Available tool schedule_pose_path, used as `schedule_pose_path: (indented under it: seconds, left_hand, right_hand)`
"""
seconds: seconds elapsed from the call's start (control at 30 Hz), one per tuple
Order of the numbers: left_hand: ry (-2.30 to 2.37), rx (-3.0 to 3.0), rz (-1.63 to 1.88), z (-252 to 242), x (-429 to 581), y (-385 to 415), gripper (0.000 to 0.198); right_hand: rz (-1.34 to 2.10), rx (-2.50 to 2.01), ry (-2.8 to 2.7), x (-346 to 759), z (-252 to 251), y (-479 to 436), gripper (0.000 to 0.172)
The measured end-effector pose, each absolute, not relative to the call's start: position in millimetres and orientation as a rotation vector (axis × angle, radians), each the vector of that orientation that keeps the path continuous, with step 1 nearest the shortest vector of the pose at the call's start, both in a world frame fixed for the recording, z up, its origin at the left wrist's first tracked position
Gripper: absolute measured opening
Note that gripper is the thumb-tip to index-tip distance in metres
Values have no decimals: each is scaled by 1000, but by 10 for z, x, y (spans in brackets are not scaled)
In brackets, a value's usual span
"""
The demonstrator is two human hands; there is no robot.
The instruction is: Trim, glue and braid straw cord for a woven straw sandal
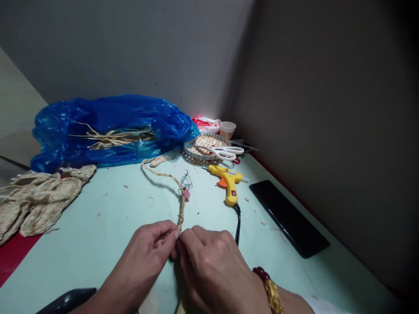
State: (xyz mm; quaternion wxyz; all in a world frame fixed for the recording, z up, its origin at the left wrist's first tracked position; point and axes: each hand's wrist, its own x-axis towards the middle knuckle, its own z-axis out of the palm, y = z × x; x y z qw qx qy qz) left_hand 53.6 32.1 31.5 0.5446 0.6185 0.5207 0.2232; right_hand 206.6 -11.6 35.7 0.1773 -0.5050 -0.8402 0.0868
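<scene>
A twisted straw cord [182,210] runs from my fingers away across the table and curves left at its far end. My left hand [153,244] pinches its near end between thumb and forefinger. Close against it, my right hand [209,261] is closed on the same cord, its fingertips mostly hidden behind the knuckles. A pink binder clip [186,194] grips the cord a little way beyond my hands. Loose strands show below my hands at the bottom edge.
A yellow glue gun [230,181] and a black phone [288,218] lie to the right. Behind are white-handled scissors [225,152] on a woven basket [206,141], a paper cup [227,129] and a blue plastic bag [124,109] with straw [121,138]. Woven straw slippers [49,200] sit left.
</scene>
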Motion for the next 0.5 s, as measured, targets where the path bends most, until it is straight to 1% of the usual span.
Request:
schedule_pose_path:
  seconds: [0.1, 0.23, 0.33, 0.4, 0.43, 0.5]
  left_hand:
    - [1186, 1295, 508, 291, 538, 330, 29]
    - [1052, 1053, 514, 234, 520, 321, 36]
    - [1031, 1025, 520, 206, 501, 329, 40]
    - [1071, 1023, 486, 210, 483, 348, 39]
    - [1080, 1015, 471, 221, 473, 357, 38]
    - [1062, 1007, 463, 264, 453, 368, 34]
  right_hand:
    - [35, -1332, -2415, 2023, 280, -140, 16]
    - [-214, -1293, -2398, 1952, 216, -159, 19]
    - [-328, -1273, -2377, 1895, 176, -190, 19]
    - [-289, -1225, -2375, 1873, 158, -223, 18]
    - [-211, -1185, -2377, 1871, 162, -239, 17]
    - [93, -1095, -2341, 1894, 211, -259, 21]
